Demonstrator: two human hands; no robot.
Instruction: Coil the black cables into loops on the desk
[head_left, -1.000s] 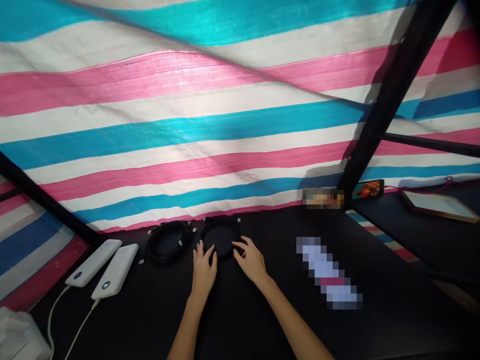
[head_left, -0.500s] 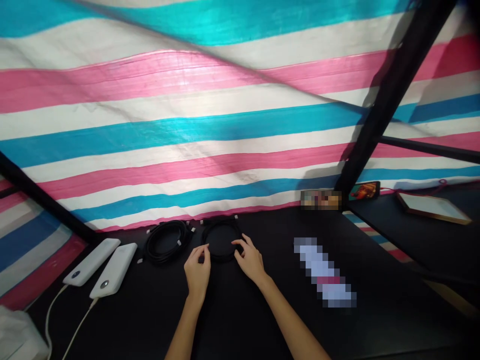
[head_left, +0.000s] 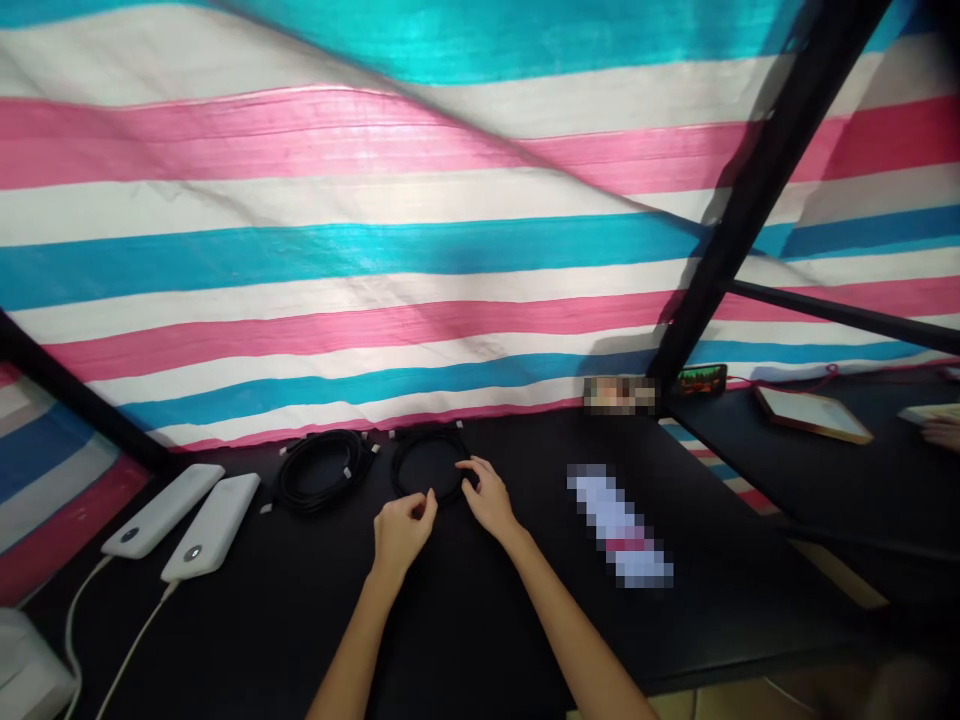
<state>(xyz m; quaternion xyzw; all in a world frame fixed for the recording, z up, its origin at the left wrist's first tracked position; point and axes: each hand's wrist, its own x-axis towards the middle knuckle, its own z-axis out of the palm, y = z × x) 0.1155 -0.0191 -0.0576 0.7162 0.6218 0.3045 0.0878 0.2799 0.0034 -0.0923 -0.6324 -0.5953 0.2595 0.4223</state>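
Observation:
A black cable (head_left: pixel 395 472) lies in a loose ring on the dark table, its light connector ends at the far side. My left hand (head_left: pixel 401 530) is closed in a pinch at the ring's near edge; the cable between the fingertips is hard to make out. At the right edge of the ring, my right hand (head_left: pixel 491 500) has its bent fingers and thumb over the cable. Just left of this ring rests a thicker coil of black cable (head_left: pixel 289 490) with several pale connectors, touched by neither hand.
Two white power banks (head_left: pixel 214 525) with white leads lie at the left. A blurred-out pale item (head_left: pixel 619 525) lies right of my hands. Behind stands a striped sheet (head_left: pixel 375 335). On the right-hand table are a phone (head_left: pixel 701 380), a framed board (head_left: pixel 814 415) and another person's hand (head_left: pixel 941 430).
My left hand has turned and shifted inward along the ring's near edge. My right hand stays at the right edge. The view has swung slightly right, and another person's hand now shows there.

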